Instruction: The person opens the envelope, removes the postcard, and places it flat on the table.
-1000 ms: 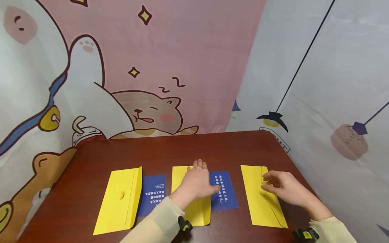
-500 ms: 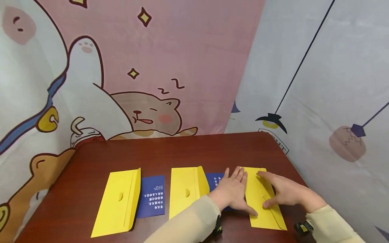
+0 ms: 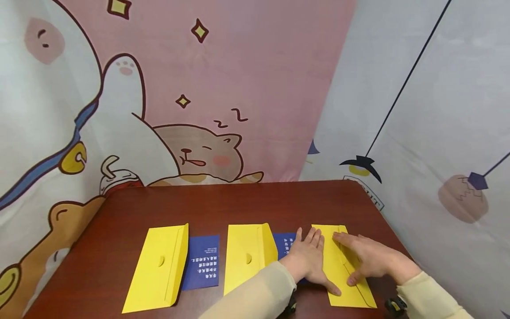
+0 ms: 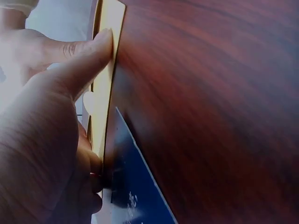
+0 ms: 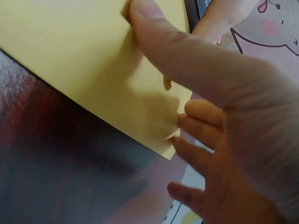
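On the table's right side lies a yellow envelope, its flap lengthwise along its right part. My left hand rests along its left edge, fingers extended and thumb spread low over it. In the left wrist view that thumb presses on the yellow paper. Across the flap side reaches my right hand, thumb and fingers spread apart. The right wrist view has its thumb on the envelope's face, with fingertips touching near a corner. A blue card with white writing is partly hidden behind my left hand.
Two more yellow envelopes lie at the middle and left, their flaps raised. Another blue printed card sits between them. A cartoon-printed cloth hangs behind the dark red table.
My left hand has moved right from the middle envelope to the right one's left edge. My right hand has lowered its thumb onto that envelope. The view has tilted slightly up.
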Tool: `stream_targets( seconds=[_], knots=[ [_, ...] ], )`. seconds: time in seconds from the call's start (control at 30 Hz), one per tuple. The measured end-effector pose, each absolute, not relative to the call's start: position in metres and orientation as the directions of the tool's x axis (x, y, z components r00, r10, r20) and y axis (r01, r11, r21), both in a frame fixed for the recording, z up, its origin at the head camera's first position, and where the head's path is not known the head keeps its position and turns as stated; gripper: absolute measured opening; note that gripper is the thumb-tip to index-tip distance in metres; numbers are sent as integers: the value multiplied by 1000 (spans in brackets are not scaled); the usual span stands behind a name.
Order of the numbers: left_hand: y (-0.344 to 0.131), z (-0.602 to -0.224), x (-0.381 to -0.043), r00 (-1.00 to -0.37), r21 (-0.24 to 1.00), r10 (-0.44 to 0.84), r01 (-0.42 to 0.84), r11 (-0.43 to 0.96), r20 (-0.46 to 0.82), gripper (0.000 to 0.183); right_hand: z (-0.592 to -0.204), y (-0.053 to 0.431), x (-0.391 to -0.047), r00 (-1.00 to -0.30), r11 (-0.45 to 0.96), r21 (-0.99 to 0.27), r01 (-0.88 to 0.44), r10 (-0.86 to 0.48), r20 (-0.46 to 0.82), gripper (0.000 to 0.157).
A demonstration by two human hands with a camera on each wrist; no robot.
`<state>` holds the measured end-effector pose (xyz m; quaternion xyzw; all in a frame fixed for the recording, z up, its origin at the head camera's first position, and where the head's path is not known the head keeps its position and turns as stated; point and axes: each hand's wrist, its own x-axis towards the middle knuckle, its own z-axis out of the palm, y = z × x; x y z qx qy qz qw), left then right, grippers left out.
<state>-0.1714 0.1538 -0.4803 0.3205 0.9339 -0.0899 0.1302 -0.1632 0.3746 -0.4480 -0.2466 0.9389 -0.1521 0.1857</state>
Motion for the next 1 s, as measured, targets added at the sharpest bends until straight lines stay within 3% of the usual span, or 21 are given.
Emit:
stream_targets(
  seconds=[0.4, 1.0],
  knots=[
    [160, -474, -166, -781, -147, 513, 589, 795, -356, 135, -440, 368, -161, -820, 878, -309, -366, -461, -338, 120],
    [159, -476, -167, -797, -152, 489, 565, 811, -355, 139, -421, 368, -164, -806, 879, -330, -343, -456, -377, 119]
  ],
)
